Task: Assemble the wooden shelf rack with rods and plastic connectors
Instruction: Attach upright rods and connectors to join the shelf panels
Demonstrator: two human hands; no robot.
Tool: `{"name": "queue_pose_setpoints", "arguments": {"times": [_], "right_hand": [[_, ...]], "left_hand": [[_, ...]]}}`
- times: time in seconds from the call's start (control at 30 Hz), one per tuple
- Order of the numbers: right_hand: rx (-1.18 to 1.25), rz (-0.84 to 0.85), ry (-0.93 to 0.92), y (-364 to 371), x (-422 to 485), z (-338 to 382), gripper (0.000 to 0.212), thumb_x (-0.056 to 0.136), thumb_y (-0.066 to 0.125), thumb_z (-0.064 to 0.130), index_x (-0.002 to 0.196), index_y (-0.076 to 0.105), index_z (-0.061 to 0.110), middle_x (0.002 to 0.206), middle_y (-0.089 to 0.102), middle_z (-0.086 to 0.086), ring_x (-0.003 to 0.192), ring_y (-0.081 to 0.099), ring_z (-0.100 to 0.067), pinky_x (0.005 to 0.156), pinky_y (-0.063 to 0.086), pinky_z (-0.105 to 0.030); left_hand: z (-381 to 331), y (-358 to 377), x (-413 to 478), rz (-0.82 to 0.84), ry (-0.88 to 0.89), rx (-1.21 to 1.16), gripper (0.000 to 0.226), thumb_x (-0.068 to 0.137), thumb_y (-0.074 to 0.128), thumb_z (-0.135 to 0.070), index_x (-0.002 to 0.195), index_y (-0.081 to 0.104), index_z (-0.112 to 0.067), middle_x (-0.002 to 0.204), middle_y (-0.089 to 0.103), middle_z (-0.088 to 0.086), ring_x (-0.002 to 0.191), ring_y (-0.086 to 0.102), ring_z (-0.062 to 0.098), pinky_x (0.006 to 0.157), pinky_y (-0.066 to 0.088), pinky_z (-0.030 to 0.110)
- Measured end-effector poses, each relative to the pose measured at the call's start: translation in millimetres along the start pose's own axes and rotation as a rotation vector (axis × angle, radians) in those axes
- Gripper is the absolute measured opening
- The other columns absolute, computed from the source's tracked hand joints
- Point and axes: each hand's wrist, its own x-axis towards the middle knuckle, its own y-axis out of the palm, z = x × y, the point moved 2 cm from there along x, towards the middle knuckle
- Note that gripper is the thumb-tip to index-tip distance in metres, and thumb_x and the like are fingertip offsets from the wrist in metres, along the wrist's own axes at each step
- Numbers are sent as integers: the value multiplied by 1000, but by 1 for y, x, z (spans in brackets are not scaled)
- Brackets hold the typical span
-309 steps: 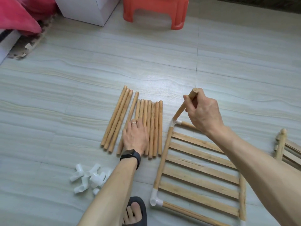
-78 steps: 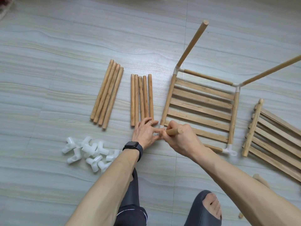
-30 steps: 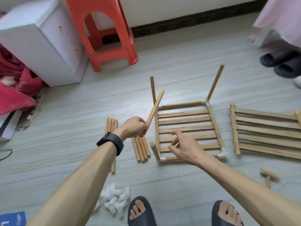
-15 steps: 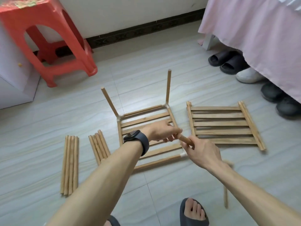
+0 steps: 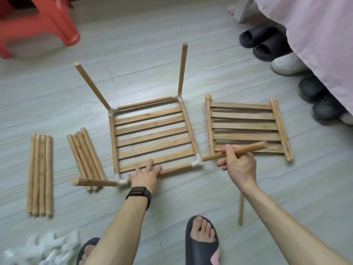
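Observation:
A slatted wooden shelf panel [image 5: 150,138] lies flat on the floor with white plastic connectors at its corners. Rods stick out of three corners: far left [image 5: 91,86], far right [image 5: 182,68] and near left [image 5: 94,182]. My left hand [image 5: 146,175] presses flat on the panel's front rail, fingers spread. My right hand [image 5: 237,164] grips a wooden rod [image 5: 246,150] whose tip is just right of the near right connector [image 5: 197,163], apart from it. Loose rods lie in two bundles [image 5: 40,174] [image 5: 86,156] on the left. White connectors [image 5: 41,249] are piled at the bottom left.
A second slatted panel [image 5: 246,127] lies to the right of the first. Another rod [image 5: 241,209] lies on the floor under my right forearm. A red stool [image 5: 44,25], several shoes [image 5: 267,43] and a pink cloth [image 5: 313,31] border the floor. My sandalled feet [image 5: 202,240] are at the bottom.
My left hand let go of the rod and now rests flat on the front rail. My right hand has kept the rod and brought its tip next to the near right connector.

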Motion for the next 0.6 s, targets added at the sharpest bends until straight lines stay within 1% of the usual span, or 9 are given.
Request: {"name": "queue_pose_setpoints", "arguments": {"times": [0.03, 0.1, 0.17, 0.27, 0.4, 0.5, 0.6], "right_hand": [[-10, 8, 3, 2, 1, -3, 28, 95, 53, 38, 81, 72, 23, 59, 72, 0, 54, 67, -13, 75, 58, -37], [-30, 21, 10, 4, 2, -9, 28, 95, 52, 38, 80, 72, 24, 59, 72, 0, 56, 67, -13, 77, 58, -39], [-27, 3, 17, 5, 4, -14, 29, 94, 52, 38, 80, 71, 23, 59, 72, 0, 55, 67, -14, 77, 58, -40], [-3, -8, 2, 6, 6, -19, 28, 94, 53, 38, 79, 72, 24, 58, 72, -1, 54, 67, -14, 74, 57, -38], [-15, 4, -28, 11, 5, -25, 30, 90, 51, 45, 78, 72, 27, 57, 71, 0, 54, 66, -13, 68, 53, -31], [-91, 29, -51, 15, 7, -25, 31, 92, 49, 46, 80, 72, 29, 58, 71, 6, 56, 67, -7, 73, 56, -33], [-221, 152, -121, 23, 9, -19, 29, 93, 48, 45, 81, 71, 32, 62, 72, 14, 66, 69, -1, 78, 55, -32]], "left_hand": [[0, 1, 0, -21, -3, -5, 52, 109, 30, -27, 157, 17, -45, 169, -11, -3, 149, 9, 48, 114, 24, 68], [-2, 0, 1, -40, -8, -11, 62, 106, 24, -9, 157, 18, -43, 169, -11, -2, 148, 10, 49, 114, 27, 65], [-3, -2, 2, -32, -12, 12, 71, 101, 21, 0, 157, 19, -43, 169, -11, -1, 147, 12, 50, 114, 29, 64], [-4, -3, 3, -7, -13, 24, 72, 100, 20, 0, 157, 20, -42, 169, -11, -2, 149, 8, 50, 115, 27, 63], [-6, -5, 4, 17, -19, 28, 69, 102, 22, -2, 159, 16, -41, 169, -13, -1, 150, 6, 50, 118, 20, 64], [-6, -5, 4, 35, -33, 31, 66, 106, 25, -6, 160, 11, -41, 168, -16, -1, 151, 2, 49, 120, 12, 66], [-7, -3, 3, 40, -42, 27, 63, 108, 25, -10, 160, 8, -40, 168, -17, -1, 151, 1, 49, 120, 11, 65]]}}
